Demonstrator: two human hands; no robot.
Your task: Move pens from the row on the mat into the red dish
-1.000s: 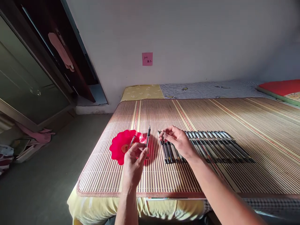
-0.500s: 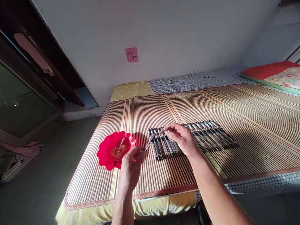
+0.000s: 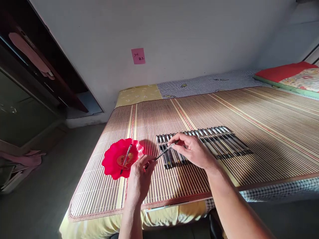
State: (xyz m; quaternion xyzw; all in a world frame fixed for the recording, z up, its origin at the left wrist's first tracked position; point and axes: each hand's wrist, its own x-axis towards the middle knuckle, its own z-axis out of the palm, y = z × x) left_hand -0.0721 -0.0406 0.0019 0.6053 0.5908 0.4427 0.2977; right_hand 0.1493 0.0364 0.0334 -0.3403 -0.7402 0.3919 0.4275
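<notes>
My left hand [image 3: 141, 174] pinches the lower end of a thin dark pen [image 3: 162, 153] that slants up to the right. My right hand [image 3: 193, 151] is closed on the pen's upper end, above the left part of a long row of several dark pens [image 3: 214, 142] laid side by side on the bamboo mat [image 3: 261, 132]. To the left of my hands, a red scalloped plate [image 3: 117, 162] lies on the mat with one pen [image 3: 126, 158] in it.
The mat covers a bed with a yellow sheet [image 3: 139, 94] and a checked cloth [image 3: 199, 84]. A red and patterned cushion [image 3: 289, 74] lies at the far right. A pink note [image 3: 138, 55] sticks to the wall. Dark cabinet [image 3: 37, 76] and floor clutter lie left.
My left hand tilted its pen from upright towards the right. My right hand came across from the row of pens and closed on the pen's upper end. The view shifted left.
</notes>
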